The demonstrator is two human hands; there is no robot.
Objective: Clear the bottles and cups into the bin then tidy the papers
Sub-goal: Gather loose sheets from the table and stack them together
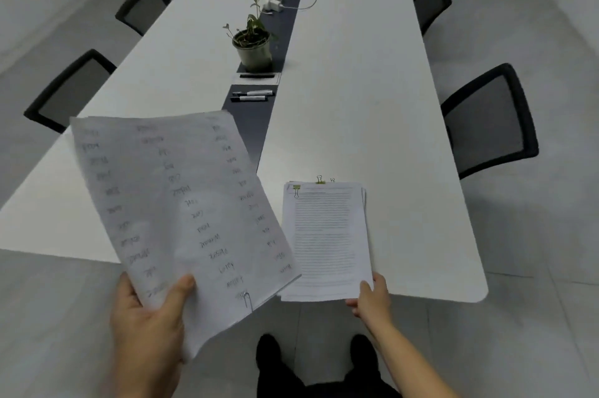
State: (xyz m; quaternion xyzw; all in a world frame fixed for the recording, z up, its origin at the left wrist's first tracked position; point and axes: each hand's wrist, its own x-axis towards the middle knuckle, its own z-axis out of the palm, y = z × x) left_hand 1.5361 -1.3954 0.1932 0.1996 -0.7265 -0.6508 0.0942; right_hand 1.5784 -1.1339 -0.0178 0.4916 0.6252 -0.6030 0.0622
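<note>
Two sets of papers are in a person's hands at the near end of a long white surface (pixel 372 99). The left hand (pixel 149 316) grips a clipped sheaf of handwritten sheets (pixel 181 203) by its lower edge, the thumb (pixel 180 292) pressed on top and the fingers out of sight beneath; the sheaf lifts away from that grip, tilted up over the near left part of the surface, the writing on it upside down to the camera. A metal paper clip (pixel 248 300) sits on the sheaf's bottom edge just right of the thumb. The right hand (pixel 369 297) pinches the lower right corner of a stack of printed pages (pixel 325 239), which lies flat on the surface and reaches away from that grip, its near edge overhanging the surface end. Green binder clips (pixel 319 179) hold the stack's far edge, opposite the grip. The lower right corner of the sheaf overlaps the stack's near left corner, between the two grips. Well beyond both hands, on a dark strip (pixel 256 125) down the middle of the surface, lie two marker pens (pixel 251 96), then a potted plant (pixel 252 44), then a white charger with its cable (pixel 275 0). Black mesh chairs (pixel 489 119) stand along both long sides. The person's dark shoes (pixel 269 349) show on the grey floor (pixel 534 333) below the hands.
</note>
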